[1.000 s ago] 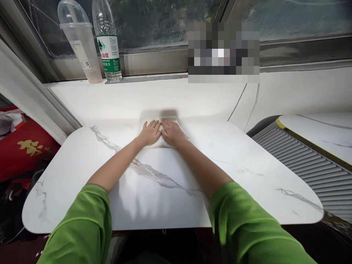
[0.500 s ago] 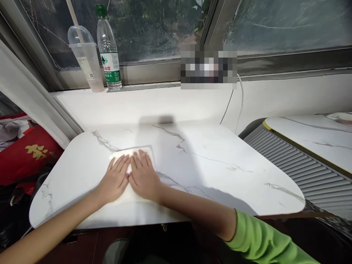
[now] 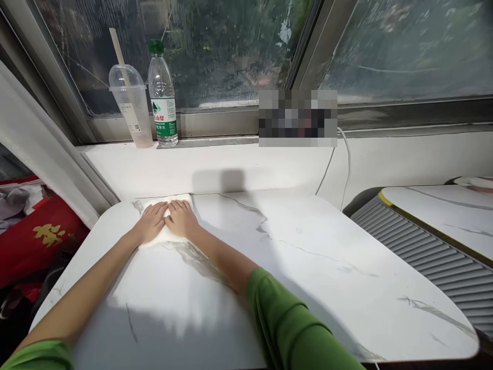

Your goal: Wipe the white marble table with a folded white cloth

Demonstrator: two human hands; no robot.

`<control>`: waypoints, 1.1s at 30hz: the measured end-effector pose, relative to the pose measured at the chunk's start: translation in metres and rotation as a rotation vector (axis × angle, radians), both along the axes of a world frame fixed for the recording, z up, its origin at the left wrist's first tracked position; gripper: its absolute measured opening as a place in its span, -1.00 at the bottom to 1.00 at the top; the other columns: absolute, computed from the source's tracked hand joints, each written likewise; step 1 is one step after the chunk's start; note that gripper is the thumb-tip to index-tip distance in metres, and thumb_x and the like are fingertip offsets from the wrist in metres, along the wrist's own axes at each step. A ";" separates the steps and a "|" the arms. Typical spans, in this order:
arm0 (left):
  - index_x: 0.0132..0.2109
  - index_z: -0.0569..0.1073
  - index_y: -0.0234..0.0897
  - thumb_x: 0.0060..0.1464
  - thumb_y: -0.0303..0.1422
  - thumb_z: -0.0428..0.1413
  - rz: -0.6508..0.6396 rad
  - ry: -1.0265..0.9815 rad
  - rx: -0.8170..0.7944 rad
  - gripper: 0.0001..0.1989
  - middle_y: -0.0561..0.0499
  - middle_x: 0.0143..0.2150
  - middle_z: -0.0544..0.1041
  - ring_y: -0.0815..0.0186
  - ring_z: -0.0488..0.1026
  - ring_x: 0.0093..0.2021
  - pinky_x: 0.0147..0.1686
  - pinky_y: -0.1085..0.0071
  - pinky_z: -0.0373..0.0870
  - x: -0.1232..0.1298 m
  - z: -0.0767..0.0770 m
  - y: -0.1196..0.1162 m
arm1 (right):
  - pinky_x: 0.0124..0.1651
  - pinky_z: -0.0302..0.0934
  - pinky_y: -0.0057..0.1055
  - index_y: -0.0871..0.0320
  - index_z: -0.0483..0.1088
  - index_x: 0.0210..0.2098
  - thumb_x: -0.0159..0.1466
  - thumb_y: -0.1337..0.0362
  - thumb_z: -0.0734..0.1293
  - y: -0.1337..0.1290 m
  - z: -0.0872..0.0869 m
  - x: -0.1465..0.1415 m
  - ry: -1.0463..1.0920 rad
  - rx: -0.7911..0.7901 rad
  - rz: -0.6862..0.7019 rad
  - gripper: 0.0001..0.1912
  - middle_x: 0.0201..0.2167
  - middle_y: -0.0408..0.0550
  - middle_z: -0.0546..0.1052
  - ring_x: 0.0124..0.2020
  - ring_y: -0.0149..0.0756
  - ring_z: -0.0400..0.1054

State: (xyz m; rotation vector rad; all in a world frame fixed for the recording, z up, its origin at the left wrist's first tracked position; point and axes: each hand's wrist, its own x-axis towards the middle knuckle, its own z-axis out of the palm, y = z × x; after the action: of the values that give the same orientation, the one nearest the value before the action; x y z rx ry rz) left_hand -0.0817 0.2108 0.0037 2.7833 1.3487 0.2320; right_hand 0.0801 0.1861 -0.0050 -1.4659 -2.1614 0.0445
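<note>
Both palms lie flat on a pale, whitish cloth [image 3: 165,236] spread on the white marble-patterned table [image 3: 308,288], near its far left edge by the wall. My left hand [image 3: 151,222] presses the cloth's left part with fingers stretched forward. Close beside it, my right hand [image 3: 182,219] rests on the cloth's right part, fingers also extended. The thumbs are close together; whether they touch I cannot tell. Much of the cloth is hidden under the hands.
On the window sill stand a plastic cup with a straw [image 3: 133,115] and a green-capped water bottle [image 3: 163,110]. A blurred-out item [image 3: 298,118] sits farther right, with cables below it. A red bag [image 3: 54,236] is at left. Another table [image 3: 435,210] stands at right.
Both hands have slid the cloth forward and somewhat left, from the table's middle to near the wall. The view has tilted downward slightly, and both green sleeves now show.
</note>
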 end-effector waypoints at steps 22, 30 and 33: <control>0.35 0.21 -0.36 0.31 -0.34 -0.24 -0.009 -0.036 0.082 -0.47 -0.26 0.40 0.23 0.05 0.13 0.41 0.37 -0.08 -0.01 0.063 -0.009 -0.040 | 0.36 -0.04 -0.10 0.32 0.35 0.12 0.31 0.42 0.14 -0.035 -0.014 0.065 0.019 0.059 0.019 -0.59 0.17 0.19 0.45 0.23 -0.09 0.24; 0.33 0.24 -0.47 0.32 -0.35 -0.20 -0.131 -0.053 0.067 -0.48 -0.31 0.39 0.24 0.02 0.12 0.42 0.38 -0.09 -0.01 0.137 -0.007 -0.107 | 0.03 0.25 -0.24 0.21 0.43 -0.19 0.23 0.43 0.20 -0.112 -0.003 0.135 -0.109 0.046 -0.111 -0.78 -0.21 0.08 0.54 -0.13 -0.15 0.39; 0.36 0.19 -0.52 0.33 -0.34 -0.23 -0.199 -0.046 0.042 -0.46 -0.31 0.41 0.20 -0.01 0.08 0.43 0.39 -0.10 -0.05 0.161 -0.004 -0.118 | -0.07 0.26 -0.31 0.17 0.43 -0.25 0.26 0.41 0.16 -0.110 0.010 0.169 -0.104 -0.013 -0.180 -0.78 -0.28 0.03 0.56 -0.20 -0.20 0.42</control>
State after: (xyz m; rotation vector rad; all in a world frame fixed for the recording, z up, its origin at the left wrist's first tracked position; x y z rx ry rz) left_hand 0.0794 0.0924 0.0001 2.9009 1.0592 0.3167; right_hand 0.2489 0.0764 0.0048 -1.6985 -2.1025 -0.0836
